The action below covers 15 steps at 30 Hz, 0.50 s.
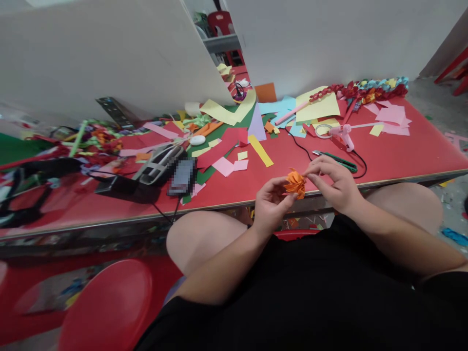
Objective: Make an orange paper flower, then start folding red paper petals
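Observation:
An orange folded paper flower (295, 184) is held over the front edge of the red table (234, 191). My left hand (271, 202) grips its lower left side between thumb and fingers. My right hand (333, 183) is closed in a pinch at the flower's right edge, its fingertips touching or very near a petal; whether a petal is between them is too small to tell. Just beyond my right hand lies a green cutter (338, 162), and behind it a pink glue gun (342, 136) rests on the table with its black cord.
Coloured paper scraps (224, 146) lie across the table. A blurred phone (183, 176), a black case (161, 163) and black straps (22, 190) are at the left. White panels (329, 44) stand behind. A red stool (109, 307) is at lower left.

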Each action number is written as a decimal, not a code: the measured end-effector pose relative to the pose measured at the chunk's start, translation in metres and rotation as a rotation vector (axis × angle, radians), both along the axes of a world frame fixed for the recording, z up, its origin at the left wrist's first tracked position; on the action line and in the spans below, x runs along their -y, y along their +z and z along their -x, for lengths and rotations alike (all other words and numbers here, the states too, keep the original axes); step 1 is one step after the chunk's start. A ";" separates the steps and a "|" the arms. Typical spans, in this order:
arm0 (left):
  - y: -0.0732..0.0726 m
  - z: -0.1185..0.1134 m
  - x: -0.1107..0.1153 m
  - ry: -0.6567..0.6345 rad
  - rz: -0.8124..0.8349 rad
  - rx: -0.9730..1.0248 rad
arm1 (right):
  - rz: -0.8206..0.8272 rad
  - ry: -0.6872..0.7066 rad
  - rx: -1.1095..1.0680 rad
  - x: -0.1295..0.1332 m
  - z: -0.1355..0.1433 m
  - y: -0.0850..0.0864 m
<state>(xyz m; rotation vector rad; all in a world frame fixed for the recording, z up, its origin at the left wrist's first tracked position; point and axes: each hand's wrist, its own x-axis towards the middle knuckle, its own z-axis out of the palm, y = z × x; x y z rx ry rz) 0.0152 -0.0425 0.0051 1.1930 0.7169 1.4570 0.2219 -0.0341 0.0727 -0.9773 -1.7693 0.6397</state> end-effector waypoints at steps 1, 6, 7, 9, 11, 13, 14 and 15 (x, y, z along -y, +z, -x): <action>-0.002 0.000 -0.001 -0.008 0.006 0.003 | 0.042 0.011 -0.050 -0.001 -0.002 0.001; -0.008 0.003 -0.007 -0.007 0.071 0.006 | 0.222 -0.025 -0.270 -0.009 -0.015 0.007; -0.009 0.004 -0.009 -0.006 0.085 0.009 | 0.226 -0.056 -0.299 -0.011 -0.019 0.008; -0.010 0.005 -0.011 -0.009 0.098 0.018 | 0.218 -0.107 -0.342 -0.016 -0.028 0.010; -0.010 0.006 -0.012 -0.008 0.102 0.036 | 0.243 -0.110 -0.368 -0.021 -0.036 0.011; -0.010 0.006 -0.012 -0.002 0.114 0.052 | 0.319 -0.067 -0.390 -0.025 -0.042 0.010; -0.010 0.005 -0.012 0.000 0.120 0.057 | 0.366 -0.034 -0.403 -0.027 -0.043 0.010; -0.009 0.005 -0.012 -0.001 0.125 0.058 | 0.411 0.003 -0.420 -0.028 -0.044 0.009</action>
